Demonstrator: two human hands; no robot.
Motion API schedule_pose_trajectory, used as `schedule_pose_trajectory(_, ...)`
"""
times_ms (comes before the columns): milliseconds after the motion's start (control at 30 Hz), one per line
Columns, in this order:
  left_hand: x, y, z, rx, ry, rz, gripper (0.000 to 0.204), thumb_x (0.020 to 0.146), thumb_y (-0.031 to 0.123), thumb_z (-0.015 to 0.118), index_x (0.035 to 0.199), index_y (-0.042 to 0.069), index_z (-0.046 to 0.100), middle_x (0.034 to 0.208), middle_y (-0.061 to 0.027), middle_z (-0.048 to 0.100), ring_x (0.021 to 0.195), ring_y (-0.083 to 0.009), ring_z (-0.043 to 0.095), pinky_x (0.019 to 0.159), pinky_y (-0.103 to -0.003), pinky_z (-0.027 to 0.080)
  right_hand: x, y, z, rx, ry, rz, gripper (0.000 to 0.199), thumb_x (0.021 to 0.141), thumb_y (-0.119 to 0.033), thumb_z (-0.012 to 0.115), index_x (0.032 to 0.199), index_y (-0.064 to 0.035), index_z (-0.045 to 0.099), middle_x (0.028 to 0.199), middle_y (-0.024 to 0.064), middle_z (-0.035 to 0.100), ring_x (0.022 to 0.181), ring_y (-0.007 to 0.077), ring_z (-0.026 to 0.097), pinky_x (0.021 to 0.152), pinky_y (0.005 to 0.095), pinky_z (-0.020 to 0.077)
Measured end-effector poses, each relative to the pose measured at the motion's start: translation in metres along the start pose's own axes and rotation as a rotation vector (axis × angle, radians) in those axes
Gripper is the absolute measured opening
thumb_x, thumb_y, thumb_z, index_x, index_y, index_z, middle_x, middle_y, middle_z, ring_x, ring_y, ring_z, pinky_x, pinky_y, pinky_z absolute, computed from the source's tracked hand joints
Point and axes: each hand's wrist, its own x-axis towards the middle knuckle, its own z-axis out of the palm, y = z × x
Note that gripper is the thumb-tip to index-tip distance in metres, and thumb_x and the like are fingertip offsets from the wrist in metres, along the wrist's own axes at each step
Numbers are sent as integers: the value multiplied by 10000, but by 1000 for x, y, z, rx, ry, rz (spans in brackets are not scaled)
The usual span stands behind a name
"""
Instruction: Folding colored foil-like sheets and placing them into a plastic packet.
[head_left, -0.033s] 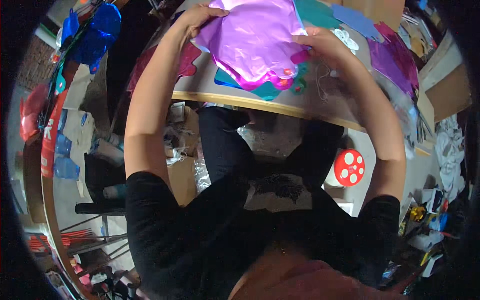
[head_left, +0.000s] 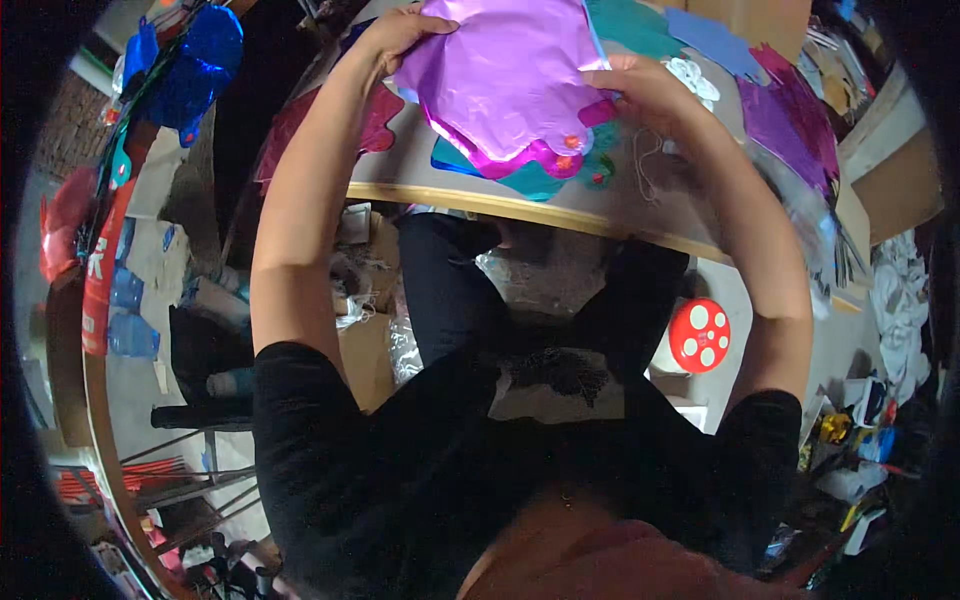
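Observation:
A shiny light-purple foil sheet (head_left: 510,75) with a wavy lower edge is held up over the table, in the upper middle of the head view. My left hand (head_left: 400,38) pinches its upper left side between thumb and fingers. On the opposite side, my right hand (head_left: 640,85) is closed on the right edge. Magenta foil (head_left: 490,165) shows along the sheet's lower border, with small red spots near the corner. Beneath lies teal foil (head_left: 535,182), partly covered. The top of the purple sheet is cut off by the picture's edge.
Dark red foil (head_left: 375,125) lies left on the table (head_left: 690,200); purple foil (head_left: 780,120) and a white string bundle (head_left: 693,80) lie right. Below stands a red stool with white dots (head_left: 699,336). Blue foil (head_left: 200,75) hangs at far left.
The foil sheet's lower edge and left side have shifted very slightly. Both hands keep their hold in nearly the same place.

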Motion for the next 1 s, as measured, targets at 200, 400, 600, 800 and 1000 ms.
schedule_pose_trajectory(200,16,-24,23,-110,93,88,207,828,104,739,1018,29,702,905,-70,725,680,-114,671,621,-246,542,25,17,-12,81,-39,77,249,910,-217,680,1085,-39,675,970,35,708,850,120,679,742,258,550)
schedule_pose_trajectory(400,-7,-61,31,164,652,248,402,831,200,771,1125,-44,650,1015,-122,710,853,-200,692,708,-298,554,44,28,-27,28,-96,140,279,912,-203,673,1114,-11,667,1024,64,701,904,141,686,835,288,557)
schedule_pose_trajectory(600,-133,-19,164,541,399,886,345,748,174,805,1052,54,693,1073,-128,649,950,-298,633,816,-382,520,54,83,-87,-476,-96,-192,327,913,-198,647,1169,5,652,1087,71,690,958,156,676,893,317,534)
schedule_pose_trajectory(800,-155,-30,207,637,418,825,413,678,205,812,1027,42,665,1026,-99,611,899,-302,589,762,-393,489,43,49,-49,-295,-53,248,336,895,-204,661,1191,-43,661,1114,61,693,974,125,665,835,311,526)
schedule_pose_trajectory(1000,-143,-23,217,664,361,836,425,683,236,809,1028,44,650,1036,-100,607,903,-302,588,763,-407,486,43,98,-85,-563,-222,-208,327,875,-168,680,1176,-39,669,1078,41,700,965,119,662,822,304,534)
